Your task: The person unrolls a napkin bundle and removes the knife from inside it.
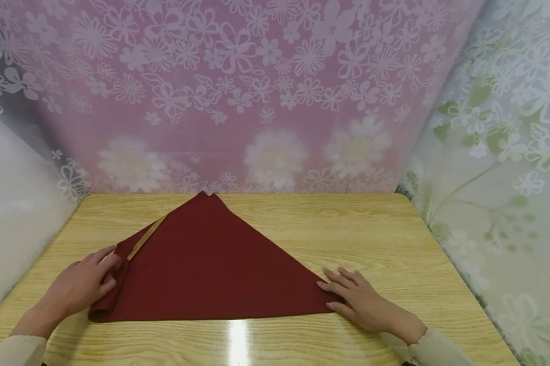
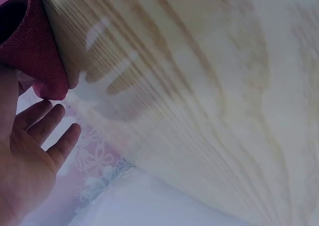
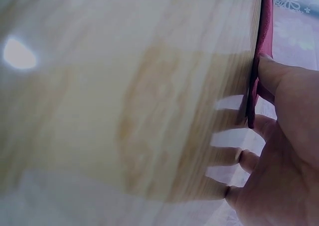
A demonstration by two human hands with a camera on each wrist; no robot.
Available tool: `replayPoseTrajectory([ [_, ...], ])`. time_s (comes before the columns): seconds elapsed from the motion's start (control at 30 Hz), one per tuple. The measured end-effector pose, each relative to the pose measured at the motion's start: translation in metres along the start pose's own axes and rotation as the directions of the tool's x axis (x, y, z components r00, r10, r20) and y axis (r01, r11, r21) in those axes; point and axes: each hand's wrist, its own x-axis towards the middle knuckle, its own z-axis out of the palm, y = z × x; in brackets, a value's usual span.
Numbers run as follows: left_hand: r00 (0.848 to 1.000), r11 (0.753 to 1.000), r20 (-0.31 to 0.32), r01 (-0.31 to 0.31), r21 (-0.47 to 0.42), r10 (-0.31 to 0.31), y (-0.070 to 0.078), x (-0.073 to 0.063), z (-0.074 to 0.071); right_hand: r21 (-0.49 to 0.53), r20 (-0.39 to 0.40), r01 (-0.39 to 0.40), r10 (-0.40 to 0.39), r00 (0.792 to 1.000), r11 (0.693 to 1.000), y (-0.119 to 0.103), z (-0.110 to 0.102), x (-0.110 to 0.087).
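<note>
A dark red cloth [image 1: 210, 269], folded into a triangle, lies on the wooden table with its peak toward the far edge. Its left side curls over into a loose roll [image 1: 106, 304]. My left hand [image 1: 80, 282] grips that rolled side with bent fingers; in the left wrist view the cloth [image 2: 37, 51] bulges above the fingers. At the opposite corner my right hand [image 1: 359, 302] rests with fingers spread, tips touching the cloth. A narrow tan strip [image 1: 146, 238] shows along the left fold; whether it is trim or a gap, I cannot tell.
The wood-grain table [image 1: 348, 218] extends around the cloth and reflects a bright light near the front. Pink floral fabric [image 1: 256, 101] hangs behind it, with pale floral fabric [image 1: 499, 203] at the right and a whitish panel [image 1: 18, 203] at the left.
</note>
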Motion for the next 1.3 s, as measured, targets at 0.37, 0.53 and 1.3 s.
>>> replayPoseTrajectory([
  [0.37, 1.000, 1.000, 0.014, 0.028, -0.005, -0.028, -0.001, -0.004, 0.003, 0.004, 0.004, 0.004, -0.004, 1.000, 1.000, -0.001, 0.000, 0.001],
  [0.53, 0.999, 0.999, 0.015, 0.038, 0.010, -0.038, 0.002, -0.008, 0.008, 0.012, 0.007, 0.004, -0.004, 1.000, 1.000, -0.003, -0.002, 0.003],
  [1.3, 0.996, 0.989, -0.079, -0.039, 0.140, 0.051, 0.009, -0.007, 0.008, 0.006, 0.008, 0.002, -0.002, 1.000, 1.000, -0.003, -0.002, 0.000],
])
